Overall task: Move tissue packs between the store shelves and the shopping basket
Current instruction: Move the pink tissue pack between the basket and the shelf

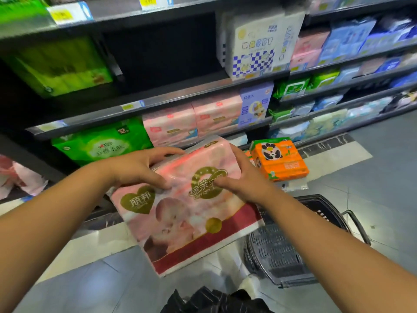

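Observation:
I hold a large pink tissue pack [187, 213] with gold logos in both hands, in the air in front of the shelves. My left hand [140, 168] grips its upper left edge, thumb on the front face. My right hand [241, 175] grips its upper right edge. The black shopping basket [282, 251] stands on the floor below and to the right of the pack, partly hidden by it and by my right arm. An orange tissue pack [279, 159] with a panda print sits low by the shelf foot, right of my right hand.
Store shelves [180, 98] hold pink packs [194, 123], green packs [99, 143], and a blue-and-white pack [257, 46] above. A dark gap opens on the upper shelf left of that pack. Grey floor tiles lie to the right.

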Motion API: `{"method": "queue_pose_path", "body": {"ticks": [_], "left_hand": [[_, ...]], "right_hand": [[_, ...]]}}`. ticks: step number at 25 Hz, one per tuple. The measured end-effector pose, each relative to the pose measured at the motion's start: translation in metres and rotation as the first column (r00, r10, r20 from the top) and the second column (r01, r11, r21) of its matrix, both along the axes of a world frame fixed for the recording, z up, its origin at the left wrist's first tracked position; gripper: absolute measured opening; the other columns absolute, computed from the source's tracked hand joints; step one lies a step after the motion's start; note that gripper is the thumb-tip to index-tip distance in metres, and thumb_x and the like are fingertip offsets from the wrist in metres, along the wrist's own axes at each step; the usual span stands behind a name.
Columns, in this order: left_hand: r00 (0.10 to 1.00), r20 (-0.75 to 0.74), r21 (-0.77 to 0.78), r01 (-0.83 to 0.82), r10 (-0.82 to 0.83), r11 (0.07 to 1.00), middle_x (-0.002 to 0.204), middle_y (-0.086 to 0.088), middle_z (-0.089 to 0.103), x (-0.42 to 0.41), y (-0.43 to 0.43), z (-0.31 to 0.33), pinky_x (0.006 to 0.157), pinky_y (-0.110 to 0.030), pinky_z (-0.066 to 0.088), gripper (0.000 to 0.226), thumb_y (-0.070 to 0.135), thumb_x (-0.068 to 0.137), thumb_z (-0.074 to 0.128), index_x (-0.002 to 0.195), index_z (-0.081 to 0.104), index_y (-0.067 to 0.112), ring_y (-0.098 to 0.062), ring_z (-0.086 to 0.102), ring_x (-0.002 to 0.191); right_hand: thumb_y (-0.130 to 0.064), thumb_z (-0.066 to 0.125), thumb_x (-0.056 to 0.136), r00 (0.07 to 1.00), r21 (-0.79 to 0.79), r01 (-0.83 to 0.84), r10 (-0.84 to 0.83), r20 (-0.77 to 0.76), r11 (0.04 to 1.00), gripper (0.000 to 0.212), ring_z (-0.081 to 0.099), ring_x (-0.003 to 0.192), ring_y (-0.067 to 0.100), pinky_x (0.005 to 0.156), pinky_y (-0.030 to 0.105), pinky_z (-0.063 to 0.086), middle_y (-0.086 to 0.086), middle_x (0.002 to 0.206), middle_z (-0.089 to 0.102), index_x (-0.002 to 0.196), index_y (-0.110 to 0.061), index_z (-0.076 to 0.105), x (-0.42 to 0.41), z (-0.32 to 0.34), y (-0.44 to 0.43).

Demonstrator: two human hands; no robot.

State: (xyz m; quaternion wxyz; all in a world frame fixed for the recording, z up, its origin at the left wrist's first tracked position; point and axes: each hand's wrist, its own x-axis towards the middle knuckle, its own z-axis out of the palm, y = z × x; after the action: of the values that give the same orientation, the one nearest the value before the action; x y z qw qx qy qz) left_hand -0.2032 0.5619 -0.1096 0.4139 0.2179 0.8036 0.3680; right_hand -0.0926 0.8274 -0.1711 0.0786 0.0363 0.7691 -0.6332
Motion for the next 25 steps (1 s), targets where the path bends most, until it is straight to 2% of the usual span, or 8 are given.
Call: {"method": "queue_pose_path", "body": {"ticks": [2, 5, 8, 12, 14, 17, 22, 25], "left_hand": [[0.995, -0.091, -0.009, -0.029, 0.028, 1.000, 0.141, 0.019, 0.045, -0.002, -0.025, 0.000, 0.109, -0.036, 0.038, 0.075, 0.041, 0.062, 0.085, 0.126, 0.050, 0.055, -0.007, 0.046, 0.127], [0.908, -0.375, -0.002, -0.203, 0.187, 0.979, 0.135, 0.012, 0.053, -0.004, -0.069, -0.004, 0.106, -0.033, 0.040, 0.051, 0.039, 0.076, 0.079, 0.121, 0.056, 0.047, -0.011, 0.049, 0.125], [0.781, -0.554, 0.050, -0.312, 0.287, 0.949, 0.132, 0.004, 0.051, 0.003, -0.106, -0.013, 0.103, -0.035, 0.040, 0.060, 0.044, 0.076, 0.077, 0.131, 0.051, 0.037, -0.017, 0.049, 0.123], [0.761, -0.282, 0.370, -0.476, 0.584, 0.798, 0.137, 0.011, 0.043, 0.010, -0.119, -0.012, 0.097, -0.023, 0.041, 0.084, 0.024, 0.078, 0.078, 0.143, 0.028, 0.043, -0.006, 0.048, 0.122], [0.715, -0.158, 0.472, -0.551, 0.681, 0.688, 0.144, 0.009, 0.040, 0.003, -0.123, -0.005, 0.106, -0.032, 0.037, 0.094, 0.031, 0.072, 0.084, 0.138, 0.022, 0.056, -0.006, 0.037, 0.131], [0.695, -0.058, 0.514, -0.594, 0.716, 0.618, 0.137, 0.008, 0.051, -0.016, -0.128, 0.017, 0.101, -0.048, 0.047, 0.086, 0.039, 0.063, 0.083, 0.120, 0.027, 0.073, -0.015, 0.051, 0.125], [0.644, -0.123, 0.599, -0.559, 0.755, 0.573, 0.138, 0.005, 0.051, -0.058, -0.132, 0.057, 0.110, -0.045, 0.038, 0.115, 0.046, 0.052, 0.084, 0.143, 0.013, 0.051, -0.013, 0.051, 0.126], [0.557, -0.203, 0.644, -0.544, 0.805, 0.538, 0.138, 0.006, 0.052, -0.092, -0.136, 0.094, 0.111, -0.046, 0.036, 0.110, 0.048, 0.050, 0.081, 0.140, 0.017, 0.053, -0.012, 0.051, 0.127]], "right_hand": [[-0.014, 0.079, 0.079, 0.999, -0.031, 0.018, -0.019, -0.028, 0.999, 0.074, 0.067, 0.097, 0.002, 0.073, 0.021, 0.056, -0.006, 0.116, 0.064, 0.133, -0.048, 0.041, -0.002, 0.000, -0.019], [-0.006, 0.074, 0.083, 0.993, -0.062, 0.088, -0.093, -0.071, 0.994, 0.070, 0.065, 0.084, -0.011, 0.063, 0.012, 0.052, -0.011, 0.109, 0.061, 0.132, -0.041, 0.038, -0.007, 0.013, -0.050], [-0.008, 0.073, 0.083, 0.977, -0.101, 0.171, -0.182, -0.115, 0.980, 0.069, 0.066, 0.081, -0.009, 0.061, 0.013, 0.052, -0.009, 0.105, 0.062, 0.139, -0.029, 0.038, -0.016, 0.021, -0.067], [-0.031, 0.082, 0.075, 0.961, -0.128, 0.217, -0.234, -0.144, 0.968, 0.078, 0.066, 0.107, 0.019, 0.081, 0.038, 0.058, 0.002, 0.124, 0.063, 0.139, -0.042, 0.039, -0.037, 0.033, -0.081], [-0.021, 0.078, 0.081, 0.953, -0.165, 0.222, -0.250, -0.174, 0.961, 0.070, 0.067, 0.106, 0.020, 0.082, 0.039, 0.057, 0.002, 0.122, 0.065, 0.138, -0.039, 0.041, -0.051, 0.044, -0.087], [-0.013, 0.076, 0.081, 0.939, -0.206, 0.214, -0.259, -0.226, 0.955, 0.066, 0.069, 0.101, 0.025, 0.078, 0.040, 0.059, 0.007, 0.116, 0.069, 0.136, -0.031, 0.044, -0.078, 0.068, -0.097], [-0.034, 0.075, 0.072, 0.936, -0.242, 0.124, -0.195, -0.294, 0.962, 0.071, 0.069, 0.102, 0.020, 0.076, 0.040, 0.058, 0.001, 0.118, 0.067, 0.135, -0.036, 0.044, -0.135, 0.104, -0.111], [-0.030, 0.070, 0.075, 0.917, -0.257, 0.038, -0.136, -0.375, 0.966, 0.067, 0.069, 0.102, 0.015, 0.078, 0.035, 0.057, -0.005, 0.115, 0.069, 0.137, -0.034, 0.043, -0.188, 0.132, -0.116]]}}
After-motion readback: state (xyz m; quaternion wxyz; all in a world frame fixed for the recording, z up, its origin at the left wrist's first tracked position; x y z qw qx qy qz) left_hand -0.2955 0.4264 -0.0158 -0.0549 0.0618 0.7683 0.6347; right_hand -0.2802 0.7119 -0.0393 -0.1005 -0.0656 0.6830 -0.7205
